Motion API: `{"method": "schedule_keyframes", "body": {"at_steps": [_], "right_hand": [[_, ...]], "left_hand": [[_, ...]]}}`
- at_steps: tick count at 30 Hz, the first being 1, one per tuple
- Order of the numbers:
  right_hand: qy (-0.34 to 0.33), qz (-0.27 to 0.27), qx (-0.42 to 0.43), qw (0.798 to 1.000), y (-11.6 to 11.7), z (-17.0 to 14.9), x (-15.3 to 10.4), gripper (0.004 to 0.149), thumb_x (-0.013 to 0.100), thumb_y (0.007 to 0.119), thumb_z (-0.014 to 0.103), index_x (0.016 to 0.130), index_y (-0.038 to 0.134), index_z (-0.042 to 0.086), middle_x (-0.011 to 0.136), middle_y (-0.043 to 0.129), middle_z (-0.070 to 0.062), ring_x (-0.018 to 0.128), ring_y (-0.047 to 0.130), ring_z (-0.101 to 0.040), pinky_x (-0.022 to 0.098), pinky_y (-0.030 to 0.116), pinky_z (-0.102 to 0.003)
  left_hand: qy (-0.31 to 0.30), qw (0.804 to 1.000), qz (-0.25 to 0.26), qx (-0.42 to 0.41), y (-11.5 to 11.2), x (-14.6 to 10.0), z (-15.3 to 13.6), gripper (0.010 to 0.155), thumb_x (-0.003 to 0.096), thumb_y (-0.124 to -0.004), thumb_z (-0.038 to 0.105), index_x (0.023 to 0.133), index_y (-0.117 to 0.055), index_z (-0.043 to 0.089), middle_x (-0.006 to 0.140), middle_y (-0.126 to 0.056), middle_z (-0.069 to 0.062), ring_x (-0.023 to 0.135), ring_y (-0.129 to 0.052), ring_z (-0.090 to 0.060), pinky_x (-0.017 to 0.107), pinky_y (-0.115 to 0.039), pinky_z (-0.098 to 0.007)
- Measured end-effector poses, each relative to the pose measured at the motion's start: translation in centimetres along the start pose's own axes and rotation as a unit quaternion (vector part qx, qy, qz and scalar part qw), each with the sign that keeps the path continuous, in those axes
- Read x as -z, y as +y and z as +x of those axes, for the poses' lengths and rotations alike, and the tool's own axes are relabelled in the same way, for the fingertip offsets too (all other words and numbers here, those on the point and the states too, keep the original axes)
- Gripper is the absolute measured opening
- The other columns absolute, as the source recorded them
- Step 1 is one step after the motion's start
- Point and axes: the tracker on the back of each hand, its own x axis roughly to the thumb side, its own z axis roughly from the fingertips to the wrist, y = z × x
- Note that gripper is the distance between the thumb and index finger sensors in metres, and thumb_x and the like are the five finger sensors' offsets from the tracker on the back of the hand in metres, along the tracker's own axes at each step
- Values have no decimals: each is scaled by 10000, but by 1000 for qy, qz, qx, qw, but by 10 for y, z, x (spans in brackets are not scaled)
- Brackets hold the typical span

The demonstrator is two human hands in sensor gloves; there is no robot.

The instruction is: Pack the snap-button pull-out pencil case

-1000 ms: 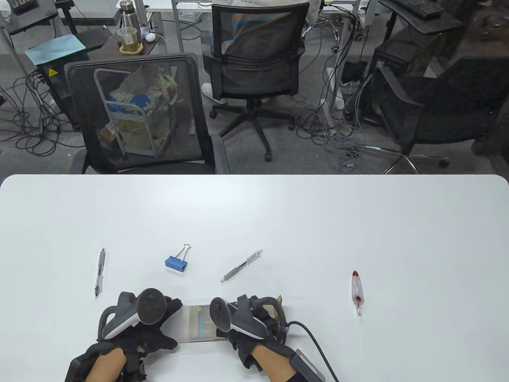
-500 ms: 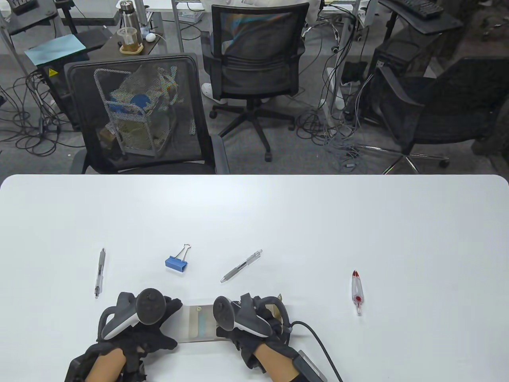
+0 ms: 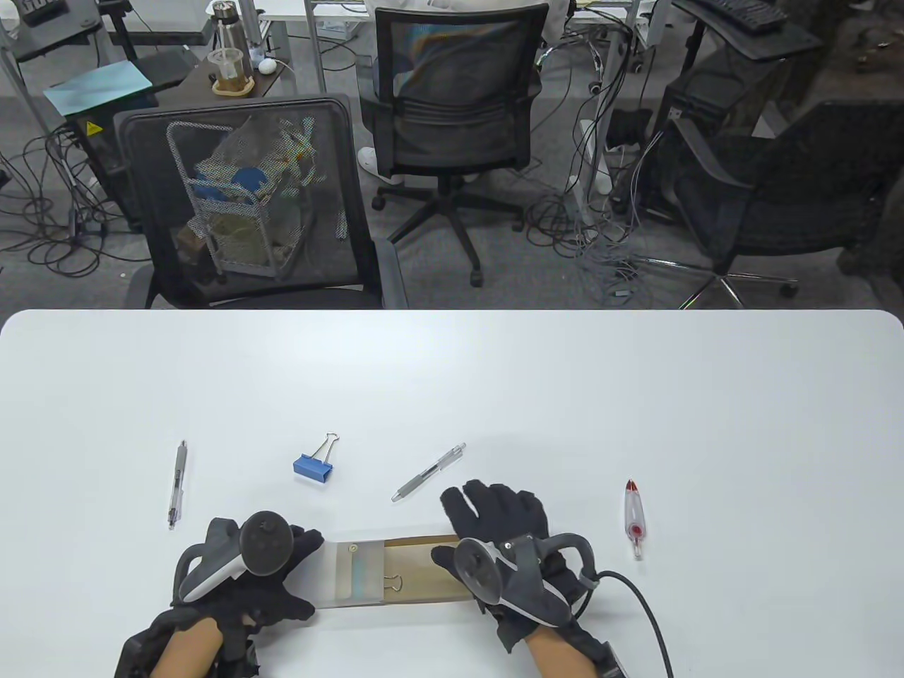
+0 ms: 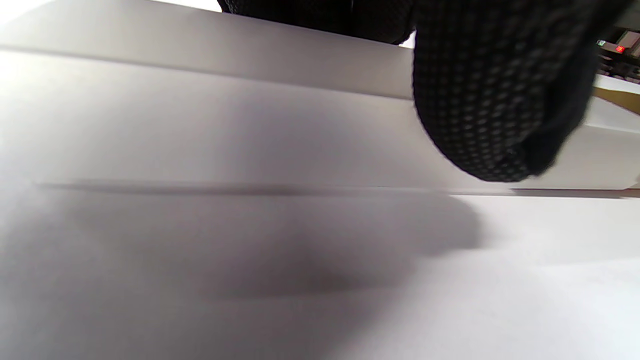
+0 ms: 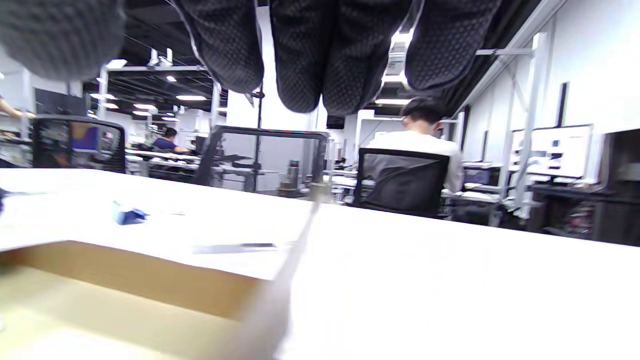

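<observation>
The pencil case lies at the table's near edge. Its translucent sleeve (image 3: 349,573) has a snap button, and its brown inner tray (image 3: 424,565) stands pulled out to the right. A small metal clip (image 3: 395,583) lies in the tray. My left hand (image 3: 300,572) grips the sleeve's left end; in the left wrist view a fingertip (image 4: 490,100) presses on the sleeve's side (image 4: 240,125). My right hand (image 3: 487,519) is open over the tray's right end, fingers spread past its far edge. The right wrist view shows the fingers (image 5: 300,60) hanging free above the tray (image 5: 100,290).
A blue binder clip (image 3: 313,466) and a grey pen (image 3: 429,472) lie just beyond the case. Another grey pen (image 3: 177,484) lies to the left, and a red-and-clear pen (image 3: 633,518) to the right. Office chairs stand past the table's far edge.
My right hand has moved right and opened its fingers, and the brown tray has slid out of the sleeve to the right. My left hand has kept still on the sleeve.
</observation>
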Motion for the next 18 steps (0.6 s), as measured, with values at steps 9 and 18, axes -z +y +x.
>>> {"method": "schedule_keyframes", "body": {"at_steps": [9, 18], "right_hand": [[54, 7, 69, 996, 18, -41, -6, 804, 365, 595, 801, 1075, 521, 431, 1206, 553, 40, 1079, 640, -254, 772, 525, -628], [58, 3, 36, 998, 23, -43, -5, 800, 362, 599, 801, 1074, 506, 450, 1205, 560, 54, 1081, 646, -243, 777, 525, -625]], "left_hand": [[3, 1000, 3, 10, 0, -1, 1, 938, 239, -991, 538, 1066, -558, 451, 1172, -564, 132, 1147, -605, -241, 845, -395, -618], [15, 1000, -25, 0, 10, -1, 6, 1014, 253, -965, 570, 1107, -435, 438, 1220, -424, 116, 1189, -462, -301, 846, -346, -623]]}}
